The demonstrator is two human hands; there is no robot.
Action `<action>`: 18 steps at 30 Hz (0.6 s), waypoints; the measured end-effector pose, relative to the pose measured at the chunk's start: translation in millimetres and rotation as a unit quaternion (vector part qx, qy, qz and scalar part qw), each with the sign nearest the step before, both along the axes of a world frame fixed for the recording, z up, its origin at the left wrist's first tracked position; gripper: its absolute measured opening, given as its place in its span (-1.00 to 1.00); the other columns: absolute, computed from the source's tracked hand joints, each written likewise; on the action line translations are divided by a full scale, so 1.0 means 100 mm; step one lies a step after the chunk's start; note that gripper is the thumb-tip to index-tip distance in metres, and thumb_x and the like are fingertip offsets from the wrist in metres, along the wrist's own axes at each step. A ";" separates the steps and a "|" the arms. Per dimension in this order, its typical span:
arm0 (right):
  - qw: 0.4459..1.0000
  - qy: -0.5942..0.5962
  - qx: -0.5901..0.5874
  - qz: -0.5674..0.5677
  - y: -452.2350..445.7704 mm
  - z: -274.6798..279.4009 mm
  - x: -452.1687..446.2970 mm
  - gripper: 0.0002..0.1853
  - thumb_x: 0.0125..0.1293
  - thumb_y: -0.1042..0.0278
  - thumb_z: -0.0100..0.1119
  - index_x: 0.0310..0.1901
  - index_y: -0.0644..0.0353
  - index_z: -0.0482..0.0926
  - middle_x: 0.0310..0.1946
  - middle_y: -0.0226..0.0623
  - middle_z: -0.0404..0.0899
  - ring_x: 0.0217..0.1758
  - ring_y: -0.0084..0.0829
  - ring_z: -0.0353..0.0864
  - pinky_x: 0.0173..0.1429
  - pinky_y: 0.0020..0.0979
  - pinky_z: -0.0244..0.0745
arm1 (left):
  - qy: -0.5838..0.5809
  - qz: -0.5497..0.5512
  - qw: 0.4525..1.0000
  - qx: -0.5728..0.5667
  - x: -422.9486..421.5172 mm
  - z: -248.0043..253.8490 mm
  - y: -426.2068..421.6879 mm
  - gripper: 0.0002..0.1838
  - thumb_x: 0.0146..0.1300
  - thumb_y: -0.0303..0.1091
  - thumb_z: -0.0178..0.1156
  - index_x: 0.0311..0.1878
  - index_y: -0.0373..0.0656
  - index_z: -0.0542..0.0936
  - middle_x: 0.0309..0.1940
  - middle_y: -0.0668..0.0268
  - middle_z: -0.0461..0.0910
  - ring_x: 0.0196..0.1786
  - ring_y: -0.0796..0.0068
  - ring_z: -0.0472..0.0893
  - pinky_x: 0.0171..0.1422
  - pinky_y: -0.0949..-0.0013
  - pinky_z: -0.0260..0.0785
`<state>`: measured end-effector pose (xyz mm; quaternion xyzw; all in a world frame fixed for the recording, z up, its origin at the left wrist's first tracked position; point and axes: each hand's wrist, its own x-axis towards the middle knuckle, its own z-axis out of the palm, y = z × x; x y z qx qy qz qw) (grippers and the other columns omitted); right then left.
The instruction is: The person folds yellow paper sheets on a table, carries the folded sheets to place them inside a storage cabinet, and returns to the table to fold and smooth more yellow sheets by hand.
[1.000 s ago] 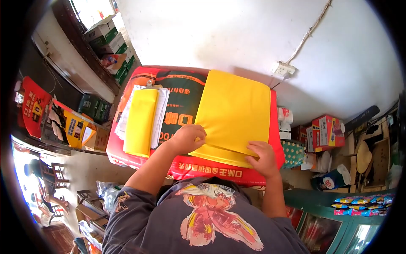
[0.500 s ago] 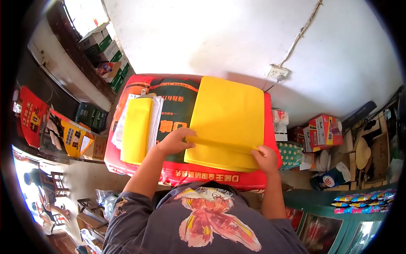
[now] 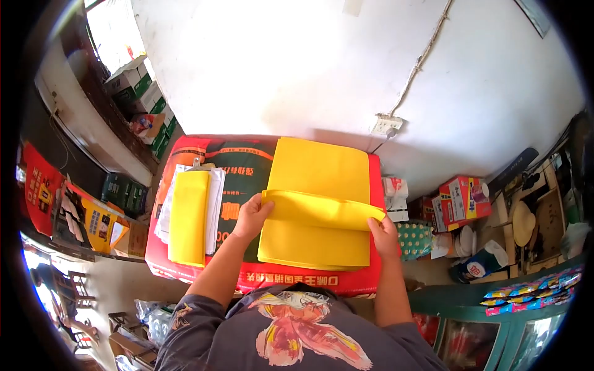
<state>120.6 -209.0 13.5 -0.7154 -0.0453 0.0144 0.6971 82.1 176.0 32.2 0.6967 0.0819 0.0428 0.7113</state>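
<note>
A stack of yellow sheets lies on the red printed table cover; whether they are paper or cloth I cannot tell. Across the stack, the top yellow sheet is doubled into a raised, folded band. My left hand pinches the band's left end. At the other end, my right hand grips its right corner between thumb and fingers. Left of the stack, a narrow folded yellow piece rests on white papers held by a metal clip.
The white wall with a socket stands behind the table. Boxes and a dotted teal package are at the right, above a green cabinet. Stacked cartons stand at the far left.
Both hands have lifted the folded band off the stack and moved it slightly away from my body, so it now shows taller and wider. The camera view has tilted up.
</note>
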 end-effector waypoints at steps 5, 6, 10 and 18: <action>0.999 -0.025 0.014 -0.033 0.15 -0.15 0.29 -0.65 0.54 0.39 0.20 0.27 0.30 0.55 0.10 -0.37 0.65 0.15 -0.53 0.61 0.27 -0.44 0.48 | 0.043 0.031 0.998 0.041 0.26 -0.06 -0.01 -0.72 0.53 -0.36 0.19 0.18 -0.31 0.60 -0.07 0.34 0.71 -0.04 0.62 0.64 0.12 0.48 0.48; 0.999 -0.021 0.007 -0.045 0.16 -0.16 0.31 -0.65 0.55 0.38 0.18 0.28 0.29 0.55 0.11 -0.37 0.65 0.15 -0.54 0.60 0.27 -0.44 0.48 | 0.060 0.038 0.997 0.037 0.27 -0.02 -0.04 -0.71 0.53 -0.34 0.20 0.18 -0.31 0.60 -0.06 0.34 0.71 -0.03 0.61 0.64 0.13 0.48 0.48; 0.998 -0.018 0.034 -0.044 0.22 -0.14 0.32 -0.66 0.55 0.38 0.17 0.27 0.26 0.54 0.11 -0.37 0.64 0.14 -0.54 0.60 0.26 -0.43 0.48 | 0.059 0.006 0.998 -0.011 0.19 0.21 -0.13 -0.60 0.53 -0.24 0.23 0.28 -0.29 0.56 -0.01 0.34 0.68 0.06 0.57 0.62 0.19 0.44 0.47; 0.991 0.018 0.119 -0.049 0.20 0.01 0.10 -0.68 0.53 0.42 0.19 0.24 0.28 0.54 0.10 -0.35 0.64 0.13 -0.51 0.61 0.26 -0.40 0.49 | 0.051 -0.065 0.993 -0.083 0.13 0.05 -0.03 -0.63 0.45 -0.34 0.33 0.24 -0.26 0.60 0.05 0.34 0.69 0.08 0.56 0.64 0.23 0.41 0.48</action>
